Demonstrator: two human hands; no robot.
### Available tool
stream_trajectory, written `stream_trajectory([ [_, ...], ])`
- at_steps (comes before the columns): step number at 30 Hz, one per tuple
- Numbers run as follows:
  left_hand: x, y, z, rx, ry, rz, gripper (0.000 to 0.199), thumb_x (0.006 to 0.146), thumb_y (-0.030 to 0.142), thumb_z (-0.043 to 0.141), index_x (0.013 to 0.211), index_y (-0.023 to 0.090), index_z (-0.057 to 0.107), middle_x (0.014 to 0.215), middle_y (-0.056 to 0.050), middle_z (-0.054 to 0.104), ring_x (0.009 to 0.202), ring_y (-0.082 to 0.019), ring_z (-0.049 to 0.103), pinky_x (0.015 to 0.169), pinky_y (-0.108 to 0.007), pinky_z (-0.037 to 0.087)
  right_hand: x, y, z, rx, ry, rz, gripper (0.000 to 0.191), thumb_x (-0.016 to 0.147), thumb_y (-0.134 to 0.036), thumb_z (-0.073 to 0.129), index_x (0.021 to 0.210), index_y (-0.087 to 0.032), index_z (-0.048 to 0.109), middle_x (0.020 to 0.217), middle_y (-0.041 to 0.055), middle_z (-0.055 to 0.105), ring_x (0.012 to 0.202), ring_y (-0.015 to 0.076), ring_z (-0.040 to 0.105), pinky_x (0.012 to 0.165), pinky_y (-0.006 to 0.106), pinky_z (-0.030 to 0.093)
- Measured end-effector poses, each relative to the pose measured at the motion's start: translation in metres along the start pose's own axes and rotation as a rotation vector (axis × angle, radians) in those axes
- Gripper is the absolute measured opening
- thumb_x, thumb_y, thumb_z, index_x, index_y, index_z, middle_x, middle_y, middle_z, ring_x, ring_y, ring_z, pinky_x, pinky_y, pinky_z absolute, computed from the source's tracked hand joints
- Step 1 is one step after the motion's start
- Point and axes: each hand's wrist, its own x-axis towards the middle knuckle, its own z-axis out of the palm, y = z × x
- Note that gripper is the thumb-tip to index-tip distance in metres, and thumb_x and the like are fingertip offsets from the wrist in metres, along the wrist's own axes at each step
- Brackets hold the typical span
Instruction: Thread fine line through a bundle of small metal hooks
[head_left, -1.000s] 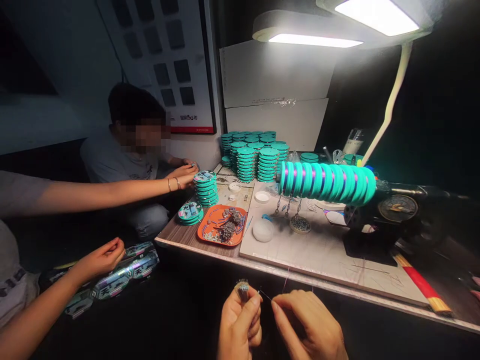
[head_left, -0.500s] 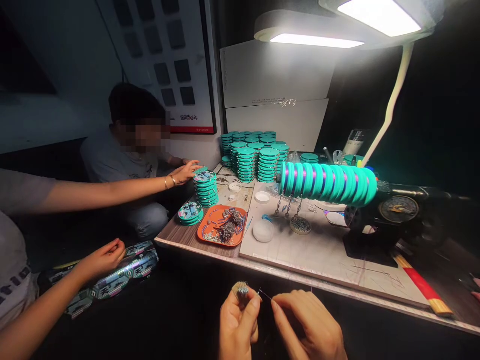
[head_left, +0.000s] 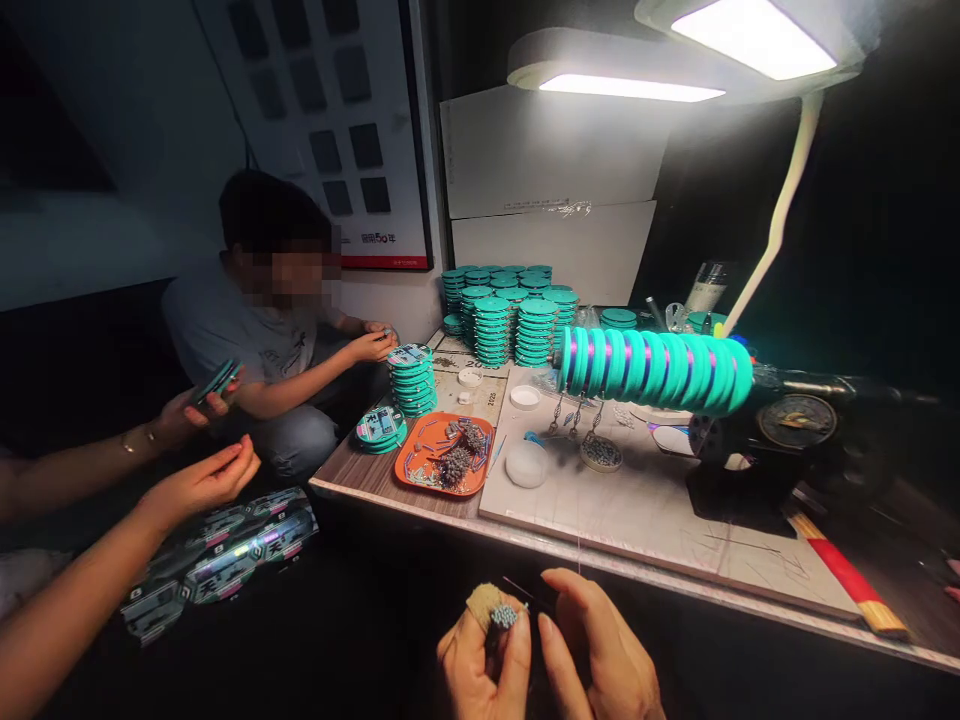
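Low in the middle, in front of the table edge, my left hand (head_left: 486, 650) pinches a small cluster of pale blue-grey beads (head_left: 503, 615); a tan wrap (head_left: 482, 602) covers one finger. Just to its right is my right hand (head_left: 596, 645), thumb and forefinger curved and apart, with a thin thread (head_left: 579, 535) rising near it. A dark thin needle-like piece (head_left: 517, 588) shows between the hands. On the table beyond, a row of teal discs wound with purple thread (head_left: 652, 370) sits on a black machine (head_left: 731, 470), with leaf-shaped pendants (head_left: 574, 418) hanging below.
An orange tray (head_left: 401, 470) of beads stands beside teal disc stacks (head_left: 412, 385). Round white containers (head_left: 526, 465) and a bead dish (head_left: 601, 453) lie on the board. At left are a co-worker's hands (head_left: 206, 480) and a crouching person (head_left: 262, 300). A lamp (head_left: 622, 70) hangs above.
My right thumb and forefinger have parted, and the bead cluster has turned toward the camera. The co-worker's far hand has drawn back from the stack, now holding teal discs.
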Motion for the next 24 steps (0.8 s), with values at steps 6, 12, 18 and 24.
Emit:
stream_trajectory([
  [6, 0.001, -0.004, -0.002, 0.024, 0.029, 0.027, 0.023, 0.069, 0.044, 0.063, 0.063, 0.022, 0.065, 0.052, 0.002, 0.061, 0.047, -0.010, 0.053, 0.049, -0.016, 0.043, -0.009, 0.000, 0.008, -0.027, 0.038, 0.028, 0.019, 0.090, -0.031, 0.038, 0.100, -0.019, 0.049, 0.082, 0.0046, 0.058, 0.069, 0.0140, 0.060, 0.060, 0.025, 0.048],
  [12, 0.003, 0.001, -0.002, -0.055, 0.001, -0.027, 0.018, 0.065, 0.038, 0.068, 0.060, 0.022, 0.067, 0.049, 0.003, 0.059, 0.045, -0.010, 0.049, 0.048, -0.018, 0.040, -0.004, 0.000, 0.006, -0.022, 0.025, -0.048, 0.014, 0.089, -0.027, 0.039, 0.096, -0.018, 0.048, 0.074, 0.0024, 0.056, 0.062, 0.0117, 0.056, 0.055, 0.023, 0.045],
  [18, 0.016, 0.011, -0.009, -0.423, -0.188, -0.372, 0.027, 0.068, 0.043, 0.066, 0.061, 0.016, 0.063, 0.052, 0.003, 0.050, 0.049, -0.008, 0.044, 0.050, -0.018, 0.039, 0.011, 0.006, -0.004, -0.247, -0.052, -0.424, 0.009, 0.085, -0.016, 0.049, 0.086, -0.014, 0.057, 0.058, 0.0006, 0.049, 0.052, 0.0114, 0.041, 0.050, 0.025, 0.032],
  [24, 0.043, 0.042, -0.024, -0.864, -0.324, -0.673, 0.031, 0.069, 0.035, 0.068, 0.053, 0.017, 0.049, 0.051, 0.004, 0.046, 0.057, -0.012, 0.049, 0.079, -0.032, 0.046, 0.019, 0.001, -0.017, -0.345, -0.204, -0.622, 0.028, 0.085, -0.008, 0.039, 0.061, -0.016, 0.050, 0.049, -0.0012, 0.042, 0.047, 0.0104, 0.035, 0.047, 0.025, 0.025],
])
